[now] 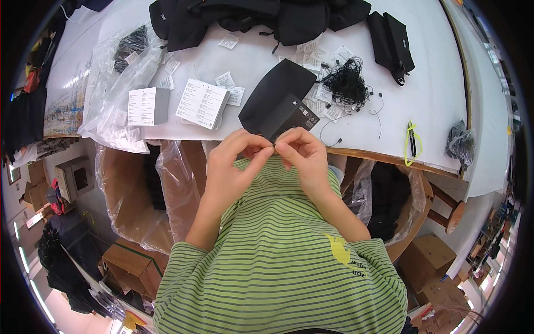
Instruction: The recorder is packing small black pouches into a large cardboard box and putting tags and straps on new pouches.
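My left hand (238,160) and my right hand (305,158) meet at the near table edge, thumbs and fingertips pinched together. Whatever lies between the fingertips is too small and hidden to make out. Just beyond them is a flat black fabric pouch (281,83), lying at a slant on the table. A black card tag (296,116) with small white print rests over the pouch's near right part, close to my fingers. A tangled bundle of thin black tag strings (347,83) lies right of the pouch.
Two stacks of white printed cards (201,103) stand left on the white table (434,106). Clear plastic (111,106) covers the far left. Black bags (245,16) are piled at the back, another black pouch (392,47) at right. Plastic-lined cartons (133,195) stand below the edge.
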The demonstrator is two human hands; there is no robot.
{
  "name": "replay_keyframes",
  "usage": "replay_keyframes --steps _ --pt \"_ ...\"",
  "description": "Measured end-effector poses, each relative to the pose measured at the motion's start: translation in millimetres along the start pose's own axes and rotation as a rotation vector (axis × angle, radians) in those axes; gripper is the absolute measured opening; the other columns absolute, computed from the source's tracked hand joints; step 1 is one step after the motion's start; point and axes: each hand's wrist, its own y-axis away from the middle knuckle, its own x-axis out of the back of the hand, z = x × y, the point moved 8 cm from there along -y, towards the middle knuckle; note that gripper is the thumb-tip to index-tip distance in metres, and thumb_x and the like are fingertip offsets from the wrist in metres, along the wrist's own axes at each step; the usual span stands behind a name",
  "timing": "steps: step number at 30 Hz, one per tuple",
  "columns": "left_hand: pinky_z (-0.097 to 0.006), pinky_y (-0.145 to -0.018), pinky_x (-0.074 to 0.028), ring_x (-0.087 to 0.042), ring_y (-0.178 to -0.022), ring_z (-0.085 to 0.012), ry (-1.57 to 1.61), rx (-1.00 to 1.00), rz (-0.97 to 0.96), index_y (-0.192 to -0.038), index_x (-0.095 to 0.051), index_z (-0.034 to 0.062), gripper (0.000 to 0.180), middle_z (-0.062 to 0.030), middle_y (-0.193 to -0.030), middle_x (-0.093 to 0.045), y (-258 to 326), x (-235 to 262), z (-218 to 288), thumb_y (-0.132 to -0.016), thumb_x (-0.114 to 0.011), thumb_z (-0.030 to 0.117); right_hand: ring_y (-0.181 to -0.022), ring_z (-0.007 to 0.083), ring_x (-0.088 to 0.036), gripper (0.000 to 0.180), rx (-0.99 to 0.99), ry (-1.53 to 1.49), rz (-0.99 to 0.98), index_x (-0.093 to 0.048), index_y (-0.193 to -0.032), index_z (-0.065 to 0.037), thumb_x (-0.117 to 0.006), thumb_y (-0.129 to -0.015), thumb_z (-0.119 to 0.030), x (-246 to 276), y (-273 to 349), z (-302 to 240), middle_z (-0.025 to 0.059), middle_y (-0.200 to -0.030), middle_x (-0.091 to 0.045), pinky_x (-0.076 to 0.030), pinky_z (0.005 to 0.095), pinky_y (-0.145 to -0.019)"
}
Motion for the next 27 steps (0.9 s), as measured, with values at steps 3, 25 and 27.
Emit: replay_keyframes --steps 3,25,27 --pt "-0.023 -0.067 -0.044 -0.055 -0.071 -0.0104 0.141 0.05 0.027 -0.087 -0.064 0.0003 0.016 -0.0028 -0.079 -0.061 1.8 0.2 -9.4 -0.074 -0.074 0.002 -0.061 0.0044 -0.049 0.011 0.023 0.008 -0.066 -0.06 -0.083 -0.003 -0.069 -0.085 -0.008 -2.2 0.9 -7.5 -0.0012 -0.077 -0.057 -0.036 0.0184 -0.05" --pt "-0.038 -0.094 -0.039 -0.049 -0.109 -0.0241 -0.66 -0.763 -0.656 -0.102 -0.06 0.0078 0.039 -0.0027 -0.108 -0.057 -83.8 -88.9 7.7 -0.066 -0.063 -0.006 -0.068 0.0075 -0.053 0.012 0.0 0.21 -0.324 -0.063 -0.078 -0.002 -0.074 -0.078 -0.008 27.8 50.1 -39.7 0.0011 -0.075 -0.061 -0.041 0.023 -0.063" --pt "-0.038 -0.094 -0.039 -0.049 -0.109 -0.0247 -0.667 -0.746 -0.58 -0.102 -0.059 0.0081 0.038 -0.0031 -0.107 -0.057 -89.1 -73.6 8.5 -0.067 -0.065 -0.004 -0.069 0.0087 -0.054 0.012 0.048 0.163 -0.286 -0.062 -0.078 -0.002 -0.073 -0.078 -0.006 39.5 48.2 -47.3 0.0024 -0.076 -0.061 -0.042 0.0234 -0.064"
